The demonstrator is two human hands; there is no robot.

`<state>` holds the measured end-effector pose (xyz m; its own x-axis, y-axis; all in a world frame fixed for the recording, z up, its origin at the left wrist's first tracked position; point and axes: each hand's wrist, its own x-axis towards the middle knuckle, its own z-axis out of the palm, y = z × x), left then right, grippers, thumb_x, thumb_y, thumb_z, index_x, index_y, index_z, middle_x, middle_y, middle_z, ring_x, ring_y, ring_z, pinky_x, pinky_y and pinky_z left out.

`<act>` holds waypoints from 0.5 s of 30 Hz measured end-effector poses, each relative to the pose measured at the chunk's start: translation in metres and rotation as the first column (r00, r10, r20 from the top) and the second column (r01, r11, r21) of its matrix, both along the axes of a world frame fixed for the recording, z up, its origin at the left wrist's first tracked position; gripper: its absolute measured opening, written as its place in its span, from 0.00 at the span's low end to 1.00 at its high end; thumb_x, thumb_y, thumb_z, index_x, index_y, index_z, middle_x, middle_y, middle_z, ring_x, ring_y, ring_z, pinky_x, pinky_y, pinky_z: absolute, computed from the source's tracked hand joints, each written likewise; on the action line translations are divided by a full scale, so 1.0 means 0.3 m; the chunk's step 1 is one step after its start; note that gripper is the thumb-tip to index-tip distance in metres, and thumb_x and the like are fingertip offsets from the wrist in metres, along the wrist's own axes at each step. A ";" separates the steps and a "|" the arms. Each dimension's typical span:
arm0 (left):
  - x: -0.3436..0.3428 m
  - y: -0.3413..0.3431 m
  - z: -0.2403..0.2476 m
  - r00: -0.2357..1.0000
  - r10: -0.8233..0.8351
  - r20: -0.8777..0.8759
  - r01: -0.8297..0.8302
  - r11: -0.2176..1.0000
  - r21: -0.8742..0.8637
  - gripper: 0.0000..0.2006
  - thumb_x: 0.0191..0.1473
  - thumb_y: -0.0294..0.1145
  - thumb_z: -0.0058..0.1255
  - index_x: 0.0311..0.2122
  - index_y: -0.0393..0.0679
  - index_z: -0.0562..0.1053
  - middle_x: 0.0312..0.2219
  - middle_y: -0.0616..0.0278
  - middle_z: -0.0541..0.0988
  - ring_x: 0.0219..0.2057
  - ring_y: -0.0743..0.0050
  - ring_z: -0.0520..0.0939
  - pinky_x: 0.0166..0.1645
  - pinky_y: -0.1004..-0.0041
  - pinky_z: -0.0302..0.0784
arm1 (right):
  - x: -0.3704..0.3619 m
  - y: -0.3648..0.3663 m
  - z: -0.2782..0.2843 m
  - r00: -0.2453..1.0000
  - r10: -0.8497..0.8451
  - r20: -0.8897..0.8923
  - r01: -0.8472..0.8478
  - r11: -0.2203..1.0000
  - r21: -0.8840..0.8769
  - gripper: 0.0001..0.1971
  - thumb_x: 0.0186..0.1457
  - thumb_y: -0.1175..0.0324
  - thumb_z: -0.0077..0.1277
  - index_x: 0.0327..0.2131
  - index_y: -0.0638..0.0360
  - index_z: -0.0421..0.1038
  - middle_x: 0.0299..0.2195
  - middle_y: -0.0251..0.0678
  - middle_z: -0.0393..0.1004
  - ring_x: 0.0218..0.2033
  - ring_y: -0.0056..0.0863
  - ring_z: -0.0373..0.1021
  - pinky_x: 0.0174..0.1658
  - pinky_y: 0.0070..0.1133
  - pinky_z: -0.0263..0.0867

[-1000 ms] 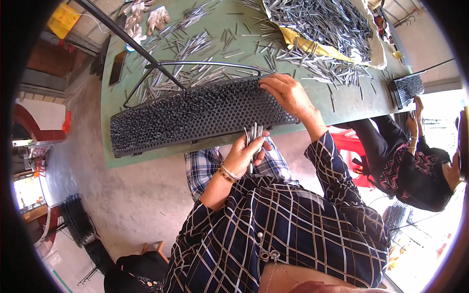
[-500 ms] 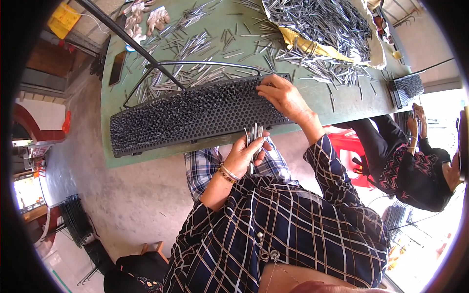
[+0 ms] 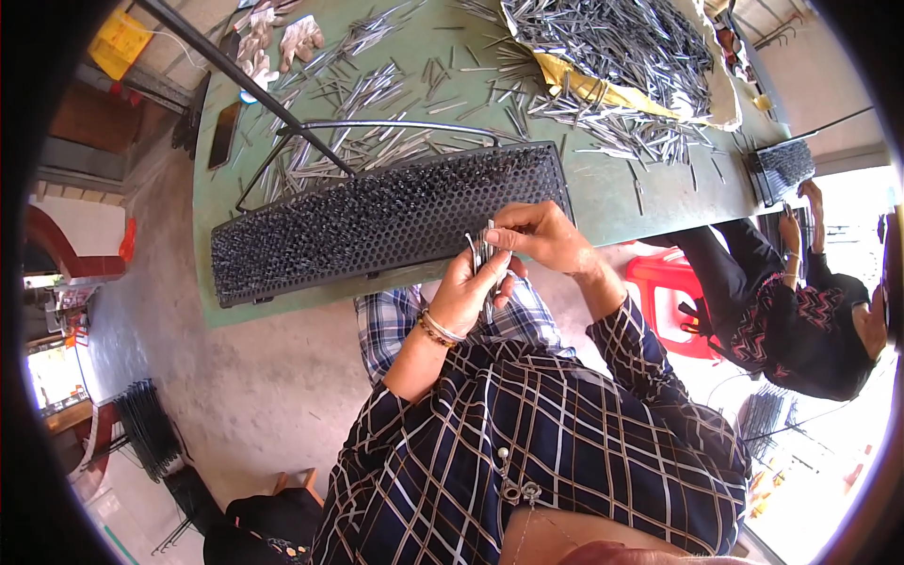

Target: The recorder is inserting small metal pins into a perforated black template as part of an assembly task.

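My left hand (image 3: 457, 299) is closed round a small bundle of thin metal strips (image 3: 483, 252), held upright just off the near edge of the table. My right hand (image 3: 554, 243) is closed at the top of the bundle, thumb and fingers pinching strip ends there. Behind both hands lies a long black perforated panel (image 3: 443, 209). Many small strips stand in its holes over the left part and along the far side, while a band of holes toward the near right shows bare. A black wire frame (image 3: 395, 122) rises behind the panel.
The green table (image 3: 603, 202) carries scattered loose strips (image 3: 377, 89) and a large heap (image 3: 621, 52) on a sack. Gloves (image 3: 301, 38) and a phone (image 3: 224, 135) lie at far left. At right, a person (image 3: 800, 320) works by another panel (image 3: 783, 172) near a red stool (image 3: 669, 301).
My right hand has come back from the panel's right end, toward me and left, to the strips in my left hand. My left hand has hardly moved.
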<state>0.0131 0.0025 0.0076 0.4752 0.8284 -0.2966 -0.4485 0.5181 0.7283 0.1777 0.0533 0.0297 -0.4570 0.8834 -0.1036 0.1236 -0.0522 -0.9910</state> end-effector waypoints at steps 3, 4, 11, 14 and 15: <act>0.004 -0.007 0.000 1.000 -0.006 -0.008 0.006 0.999 -0.036 0.09 0.59 0.36 0.43 0.39 0.41 0.68 0.28 0.61 0.75 0.22 0.87 0.72 0.20 0.85 0.66 | 0.008 -0.004 -0.022 0.997 -0.077 0.014 0.078 0.994 -0.074 0.12 0.53 0.64 0.54 0.29 0.67 0.75 0.23 0.30 0.72 0.26 0.14 0.66 0.28 0.16 0.63; 0.005 -0.006 -0.002 1.000 -0.007 -0.016 0.006 0.998 -0.064 0.10 0.59 0.37 0.43 0.40 0.41 0.68 0.28 0.61 0.75 0.22 0.87 0.72 0.20 0.85 0.66 | 0.013 -0.004 -0.019 0.996 -0.082 0.015 0.083 0.994 -0.071 0.12 0.53 0.64 0.54 0.29 0.67 0.75 0.23 0.30 0.72 0.26 0.14 0.66 0.28 0.16 0.63; 0.013 0.006 -0.021 0.999 0.005 -0.044 -0.010 0.995 -0.101 0.15 0.59 0.39 0.42 0.47 0.42 0.69 0.28 0.62 0.75 0.22 0.87 0.71 0.21 0.86 0.64 | 0.087 0.039 0.020 0.947 -0.322 0.008 0.322 0.947 -0.002 0.12 0.54 0.65 0.53 0.36 0.65 0.75 0.26 0.30 0.75 0.27 0.14 0.67 0.30 0.14 0.64; 0.016 0.004 -0.015 0.998 -0.014 -0.067 0.007 0.994 -0.106 0.14 0.59 0.38 0.42 0.46 0.42 0.69 0.27 0.63 0.75 0.22 0.87 0.71 0.21 0.86 0.64 | 0.118 0.106 0.038 0.898 -0.424 0.120 0.368 0.871 0.326 0.11 0.53 0.66 0.53 0.35 0.66 0.75 0.27 0.31 0.75 0.27 0.15 0.68 0.31 0.16 0.65; 0.019 0.003 -0.018 0.998 -0.015 -0.068 0.008 0.994 -0.106 0.14 0.59 0.38 0.42 0.46 0.42 0.69 0.27 0.63 0.75 0.22 0.87 0.71 0.21 0.86 0.64 | 0.124 0.129 0.053 0.894 -0.412 0.176 0.308 0.851 0.426 0.10 0.53 0.68 0.53 0.34 0.65 0.74 0.28 0.33 0.75 0.28 0.18 0.69 0.32 0.17 0.65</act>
